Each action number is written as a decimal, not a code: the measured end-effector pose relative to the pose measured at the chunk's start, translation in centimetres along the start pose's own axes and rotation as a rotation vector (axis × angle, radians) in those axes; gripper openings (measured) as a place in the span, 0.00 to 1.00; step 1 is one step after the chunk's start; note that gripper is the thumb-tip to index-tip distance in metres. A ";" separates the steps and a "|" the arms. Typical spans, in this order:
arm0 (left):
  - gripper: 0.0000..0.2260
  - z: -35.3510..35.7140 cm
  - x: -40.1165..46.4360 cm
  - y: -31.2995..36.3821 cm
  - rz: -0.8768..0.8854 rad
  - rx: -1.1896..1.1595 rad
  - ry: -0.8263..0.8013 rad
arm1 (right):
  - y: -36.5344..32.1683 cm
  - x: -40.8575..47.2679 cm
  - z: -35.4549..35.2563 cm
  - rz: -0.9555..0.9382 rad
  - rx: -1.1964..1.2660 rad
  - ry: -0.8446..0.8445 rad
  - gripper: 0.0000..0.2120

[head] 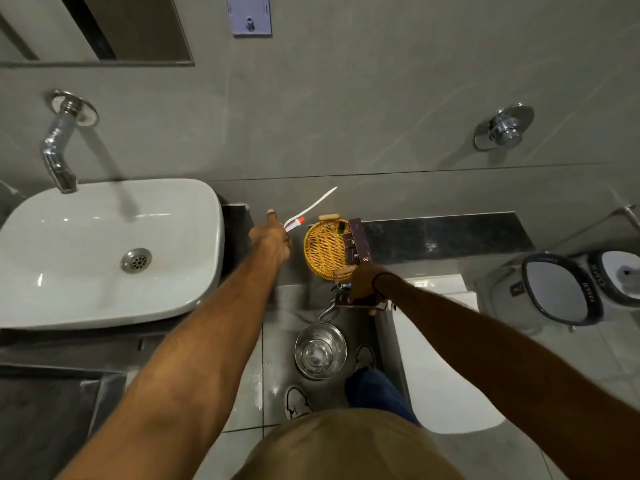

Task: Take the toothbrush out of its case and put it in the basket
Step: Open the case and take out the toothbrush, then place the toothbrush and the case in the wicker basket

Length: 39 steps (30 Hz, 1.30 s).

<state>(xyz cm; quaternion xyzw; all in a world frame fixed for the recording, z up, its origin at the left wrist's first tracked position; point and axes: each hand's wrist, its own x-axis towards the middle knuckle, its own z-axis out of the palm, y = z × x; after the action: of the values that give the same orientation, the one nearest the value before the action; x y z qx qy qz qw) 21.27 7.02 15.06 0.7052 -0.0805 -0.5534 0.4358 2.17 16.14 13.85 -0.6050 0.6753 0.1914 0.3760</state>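
Steel pot: a round shiny metal pot [320, 351] is standing on the floor tiles, near the person's shoes.
Right hand: the right hand [363, 284] is gripping a dark flat case [353, 300], fingers curled closed around it, just on the near side of the basket.
Basket: a round yellow woven basket [323, 251] is sitting on the dark stone ledge [446, 237]; dark purple boxes [358, 245] are leaning on its right rim.
Left hand: the left hand [273, 237] is reaching far, fingers closed on the white toothbrush [311, 207] with an orange part.
Toothbrush: it is pointing far and right, in the air just left of the basket.
Sink: a white ceramic basin [110, 251] is at the left, under a chrome tap [60, 147].
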 end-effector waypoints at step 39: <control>0.06 7.3 8.7 -8.4 -0.112 0.267 -0.053 | 2.6 13.8 -3.5 0.015 0.527 0.315 0.13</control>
<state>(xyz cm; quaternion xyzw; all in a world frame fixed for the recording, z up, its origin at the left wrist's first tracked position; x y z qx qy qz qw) 15.20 3.07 2.90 0.7456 -0.1254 -0.5795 0.3043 -1.04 4.89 5.40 -0.5038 0.7562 -0.0836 0.4091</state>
